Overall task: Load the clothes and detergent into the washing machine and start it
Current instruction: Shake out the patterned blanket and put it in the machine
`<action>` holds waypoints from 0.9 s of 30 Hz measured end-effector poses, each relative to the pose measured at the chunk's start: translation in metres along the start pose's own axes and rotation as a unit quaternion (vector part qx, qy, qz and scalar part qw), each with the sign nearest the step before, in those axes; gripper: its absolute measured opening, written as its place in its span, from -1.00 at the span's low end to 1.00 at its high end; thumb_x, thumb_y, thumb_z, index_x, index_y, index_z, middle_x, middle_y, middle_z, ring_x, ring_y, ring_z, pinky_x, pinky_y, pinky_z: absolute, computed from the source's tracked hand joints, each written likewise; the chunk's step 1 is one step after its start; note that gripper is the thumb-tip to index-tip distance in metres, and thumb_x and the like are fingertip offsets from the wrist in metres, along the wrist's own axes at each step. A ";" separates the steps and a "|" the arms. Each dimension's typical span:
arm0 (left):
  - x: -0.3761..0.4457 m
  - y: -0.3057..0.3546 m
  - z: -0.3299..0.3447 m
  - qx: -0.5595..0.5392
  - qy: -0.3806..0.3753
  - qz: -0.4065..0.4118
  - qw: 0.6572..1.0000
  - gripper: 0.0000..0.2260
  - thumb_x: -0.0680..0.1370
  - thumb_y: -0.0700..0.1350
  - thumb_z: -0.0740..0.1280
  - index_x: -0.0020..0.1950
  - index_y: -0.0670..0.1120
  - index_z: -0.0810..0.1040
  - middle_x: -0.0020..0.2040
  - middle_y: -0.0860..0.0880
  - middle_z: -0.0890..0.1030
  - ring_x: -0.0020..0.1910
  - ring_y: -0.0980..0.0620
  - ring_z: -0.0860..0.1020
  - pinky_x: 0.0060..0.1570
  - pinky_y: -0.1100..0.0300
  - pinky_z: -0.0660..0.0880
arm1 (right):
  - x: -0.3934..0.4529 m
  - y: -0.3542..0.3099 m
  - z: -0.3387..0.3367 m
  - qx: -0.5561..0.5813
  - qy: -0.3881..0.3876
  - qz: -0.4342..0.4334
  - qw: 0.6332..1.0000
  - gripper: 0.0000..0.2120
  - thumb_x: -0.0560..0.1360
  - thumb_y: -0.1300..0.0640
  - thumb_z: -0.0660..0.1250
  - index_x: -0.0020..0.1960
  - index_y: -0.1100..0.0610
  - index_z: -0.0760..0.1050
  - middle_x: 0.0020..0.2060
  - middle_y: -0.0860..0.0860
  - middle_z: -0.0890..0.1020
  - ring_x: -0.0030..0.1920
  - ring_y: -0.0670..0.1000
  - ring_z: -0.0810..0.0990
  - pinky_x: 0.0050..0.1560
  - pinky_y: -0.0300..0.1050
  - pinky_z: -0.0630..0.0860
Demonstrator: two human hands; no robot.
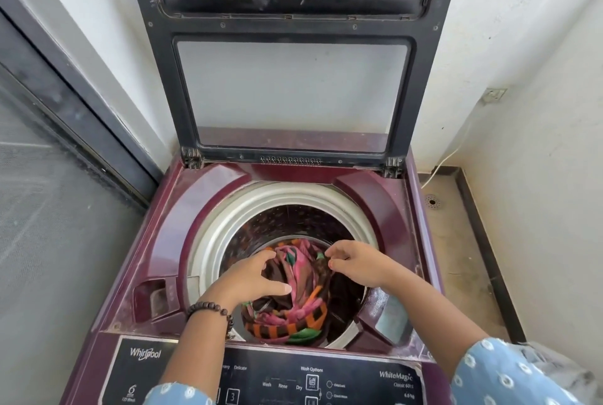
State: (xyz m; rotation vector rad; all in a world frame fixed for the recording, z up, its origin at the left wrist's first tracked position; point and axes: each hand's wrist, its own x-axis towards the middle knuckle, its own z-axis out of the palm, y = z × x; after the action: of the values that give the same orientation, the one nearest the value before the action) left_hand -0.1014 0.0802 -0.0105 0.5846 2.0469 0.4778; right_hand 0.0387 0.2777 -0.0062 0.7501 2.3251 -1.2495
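Both hands reach down into the drum [212,241] of the maroon washing machine [169,225], whose lid [293,12] stands upright at the far side. The left hand [251,277] has its fingers spread loosely over the pink, orange and brown cloth [300,303] lying in the drum. The right hand [355,262], its fingers curled, pinches the cloth's far right edge.

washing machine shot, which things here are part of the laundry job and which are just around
Part of the job:
- washing machine, lid up
- patterned clothes in the drum
- control panel
- left hand and right hand, over the clothes

Just around:
- white cable
- floor drain
- wall socket
- screen door
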 end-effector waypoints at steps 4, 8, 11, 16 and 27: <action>-0.011 0.016 0.006 0.017 0.006 0.029 0.999 -0.17 0.44 0.10 0.51 0.59 0.09 0.13 0.57 -0.06 0.25 0.52 -0.05 0.29 0.46 0.00 0.31 | -0.009 -0.006 0.002 -0.011 -0.006 -0.017 1.000 -0.67 0.59 0.03 0.25 0.34 0.05 0.47 0.26 0.03 0.55 0.25 0.02 0.52 0.30 -0.06 0.44; -0.020 0.036 0.011 0.043 0.019 0.059 0.997 -0.19 0.45 0.11 0.50 0.59 0.10 0.14 0.57 -0.02 0.27 0.50 -0.04 0.32 0.43 0.01 0.33 | -0.024 -0.009 -0.002 -0.014 0.003 -0.039 0.999 -0.64 0.60 0.02 0.25 0.36 0.09 0.45 0.25 0.04 0.56 0.23 0.04 0.54 0.29 -0.03 0.45; -0.023 0.051 0.017 0.068 0.025 0.076 0.994 -0.19 0.45 0.15 0.49 0.58 0.10 0.14 0.56 -0.01 0.27 0.48 -0.03 0.33 0.42 0.01 0.35 | -0.037 -0.005 -0.006 -0.001 0.018 -0.051 0.999 -0.64 0.60 0.01 0.26 0.36 0.09 0.45 0.23 0.04 0.57 0.21 0.04 0.55 0.28 0.00 0.47; -0.027 0.074 0.029 0.099 0.021 0.097 0.990 -0.22 0.45 0.17 0.48 0.57 0.13 0.16 0.55 -0.02 0.29 0.45 -0.02 0.37 0.38 0.01 0.37 | -0.060 0.006 -0.013 0.042 0.057 -0.066 0.995 -0.67 0.60 0.03 0.27 0.33 0.09 0.47 0.20 0.04 0.58 0.19 0.03 0.55 0.26 -0.02 0.47; -0.041 0.146 0.093 0.202 0.208 0.161 0.943 -0.28 0.61 0.24 0.16 0.63 -0.02 -0.07 0.64 -0.08 -0.13 0.61 -0.05 -0.20 0.53 -0.20 -0.07 | -0.112 0.053 -0.039 -0.128 0.260 -0.158 0.944 -0.46 0.64 -0.05 0.17 0.56 0.09 0.16 0.56 0.07 0.16 0.58 0.10 -0.04 0.54 0.08 -0.01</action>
State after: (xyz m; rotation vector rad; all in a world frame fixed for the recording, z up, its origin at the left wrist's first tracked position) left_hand 0.0293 0.1844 0.0498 1.1601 2.4871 0.3931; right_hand 0.1547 0.3046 0.0439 0.6972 3.0656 -0.9067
